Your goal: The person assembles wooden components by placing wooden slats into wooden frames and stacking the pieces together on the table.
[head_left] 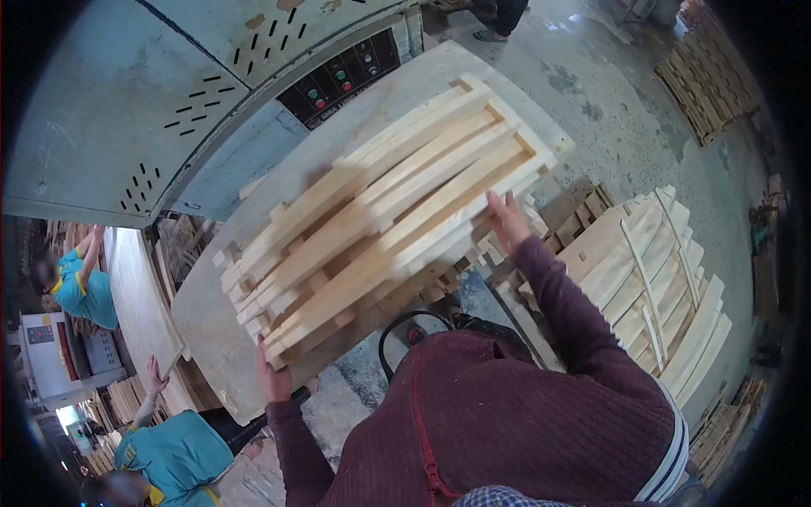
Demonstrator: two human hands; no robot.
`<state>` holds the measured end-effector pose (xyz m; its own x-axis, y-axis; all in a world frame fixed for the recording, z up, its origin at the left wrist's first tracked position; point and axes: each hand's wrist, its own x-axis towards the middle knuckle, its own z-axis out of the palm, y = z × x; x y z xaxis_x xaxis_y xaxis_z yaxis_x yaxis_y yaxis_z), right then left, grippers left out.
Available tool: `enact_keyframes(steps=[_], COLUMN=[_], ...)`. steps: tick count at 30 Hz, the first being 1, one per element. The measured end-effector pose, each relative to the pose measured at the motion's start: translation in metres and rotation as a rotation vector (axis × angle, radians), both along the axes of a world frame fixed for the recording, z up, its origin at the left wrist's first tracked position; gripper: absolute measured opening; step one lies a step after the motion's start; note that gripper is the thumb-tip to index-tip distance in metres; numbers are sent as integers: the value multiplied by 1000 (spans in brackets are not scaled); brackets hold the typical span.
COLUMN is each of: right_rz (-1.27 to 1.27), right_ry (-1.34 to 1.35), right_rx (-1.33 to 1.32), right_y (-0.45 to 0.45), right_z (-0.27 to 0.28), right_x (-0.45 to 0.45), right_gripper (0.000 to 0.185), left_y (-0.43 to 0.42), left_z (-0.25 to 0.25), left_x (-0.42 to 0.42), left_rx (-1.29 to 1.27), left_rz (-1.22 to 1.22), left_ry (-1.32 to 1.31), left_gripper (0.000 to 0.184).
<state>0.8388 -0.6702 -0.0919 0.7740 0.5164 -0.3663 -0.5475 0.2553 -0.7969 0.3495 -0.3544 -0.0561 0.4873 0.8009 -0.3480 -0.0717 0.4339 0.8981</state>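
A stack of long pale wooden slats (422, 245) lies tilted across a broad flat board (203, 325), with gaps between the slats and short crosspieces near the ends. Whether the slats are joined together I cannot tell. My left hand (272, 376) grips the near left end, fingers along the outer edge. At the right end, my right hand (507, 221) is closed on the near side of the same stack, with its thumb over the top edge.
Behind the board stands a pale blue machine (194, 110) with a control panel (338, 80) of buttons. To my right sits a pile of cut wooden boards (642, 279). Stacked wood (710, 76) stands farther back. Two co-workers in teal shirts (182, 452) are at the left beside another long board (139, 296).
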Motion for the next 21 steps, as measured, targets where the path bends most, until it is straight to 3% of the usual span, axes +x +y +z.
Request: enact_keyframes(steps=[2, 3, 5, 7, 9, 11, 13, 15, 16, 17, 18, 19, 21], right_rz=[5, -31, -95, -126, -100, -103, -147, -25, 50, 107, 86, 244, 617], right_ry=[-39, -66, -111, -134, 40, 40, -3, -112, -115, -170, -161, -481, -1182], right_rx=[-178, -228, -284, -287, -233, -207, -121, -120, -169, -196, -75, -198, -1055], right_y=[13, 19, 35, 51, 58, 75, 101, 106, 103, 96, 94, 76, 58], right_z=[1, -9, -23, -34, -59, -36, -27, -37, -52, -32, -40, -36, -29], right_x=[51, 79, 135, 196, 252, 237, 195, 143, 114, 70, 31, 4, -36], right_gripper=[108, 109, 111, 111, 108, 106, 99, 92, 83, 89, 82, 81, 84], left_y=[-8, -8, -7, 4, 1, 2, 10, 10, 15, 13, 10, -3, -24], left_z=[4, 2, -2, 0, -24, -20, -53, -61, -73, -72, -70, -46, -34], left_x=[52, 77, 129, 186, 228, 271, 306, 338, 349, 356, 363, 370, 364], left_rx=[176, 179, 764, -230, 602, 1028, 870, 1169, 984, 891, 798, 356, -80], left_rz=[-231, -232, -267, 77, -129, -248, -185, -179, -206, -207, -204, -119, -6], left_ry=[-186, -188, 362, -173, 247, 379, 305, 430, 322, 268, 215, 101, -24], left_gripper=[52, 52, 47, 52, 62, 66, 70, 53, 59, 63, 66, 61, 68])
